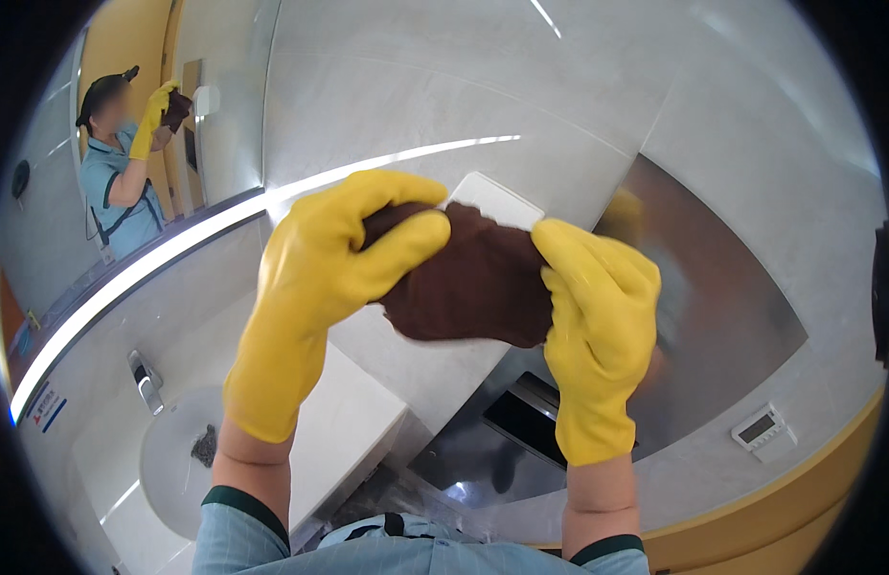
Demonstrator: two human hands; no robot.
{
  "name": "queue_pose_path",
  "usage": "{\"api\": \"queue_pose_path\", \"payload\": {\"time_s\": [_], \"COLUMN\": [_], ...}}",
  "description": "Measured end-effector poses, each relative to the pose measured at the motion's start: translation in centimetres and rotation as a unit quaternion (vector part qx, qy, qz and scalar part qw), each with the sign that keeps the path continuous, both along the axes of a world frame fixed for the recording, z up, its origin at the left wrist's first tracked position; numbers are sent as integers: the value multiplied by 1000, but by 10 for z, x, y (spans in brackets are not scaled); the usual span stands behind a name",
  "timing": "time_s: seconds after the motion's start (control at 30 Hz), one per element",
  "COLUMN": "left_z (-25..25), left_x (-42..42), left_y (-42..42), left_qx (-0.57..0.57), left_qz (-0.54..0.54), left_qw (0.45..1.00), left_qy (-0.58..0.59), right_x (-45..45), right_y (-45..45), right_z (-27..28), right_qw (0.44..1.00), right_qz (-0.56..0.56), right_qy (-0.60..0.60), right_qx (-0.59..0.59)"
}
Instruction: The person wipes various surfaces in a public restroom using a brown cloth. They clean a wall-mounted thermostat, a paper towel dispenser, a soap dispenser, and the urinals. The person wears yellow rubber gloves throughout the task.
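A dark brown cloth hangs bunched between my hands, in front of a tiled wall. My left hand, in a yellow rubber glove, pinches the cloth's left end between thumb and fingers. On the other side my right hand, gloved the same way, grips the cloth's right edge with bent fingers. Part of the cloth is hidden behind the left fingers. Just behind it, a white box-like fixture shows on the wall, partly covered by the cloth.
Lower left, a white basin with a chrome faucet holds a dark grey, wiry clump. A counter adjoins it. At right are a stainless steel panel and a wall controller. A mirror reflects a person.
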State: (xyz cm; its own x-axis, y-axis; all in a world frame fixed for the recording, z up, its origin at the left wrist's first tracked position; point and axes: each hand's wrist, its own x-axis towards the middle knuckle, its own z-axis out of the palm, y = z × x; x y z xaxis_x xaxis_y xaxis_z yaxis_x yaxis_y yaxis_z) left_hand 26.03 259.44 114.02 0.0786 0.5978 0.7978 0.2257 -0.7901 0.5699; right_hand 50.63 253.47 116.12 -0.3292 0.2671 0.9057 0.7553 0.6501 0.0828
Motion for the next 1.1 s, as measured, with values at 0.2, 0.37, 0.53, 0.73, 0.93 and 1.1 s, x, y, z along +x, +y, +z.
{"api": "queue_pose_path", "payload": {"time_s": [0.2,0.37,0.53,0.73,0.93,1.1], "left_z": [8,23,4,-45,-61,-85], "left_x": [17,52,96,107,114,106], "left_y": [16,66,81,88,103,102], "left_qx": [-91,146,226,243,248,234], "left_qz": [1,151,285,110,143,133], "left_qw": [994,978,930,962,953,960], "left_qy": [60,1,-40,-65,-99,-83], "right_x": [0,5,-10,-8,-15,-27], "right_y": [11,58,96,83,88,105], "right_z": [-6,24,7,-12,-51,-85], "right_qw": [997,973,928,948,987,984], "right_qz": [22,-124,-292,-271,-144,-116], "right_qy": [-3,-61,-91,-101,-12,18], "right_qx": [73,183,211,133,76,130]}}
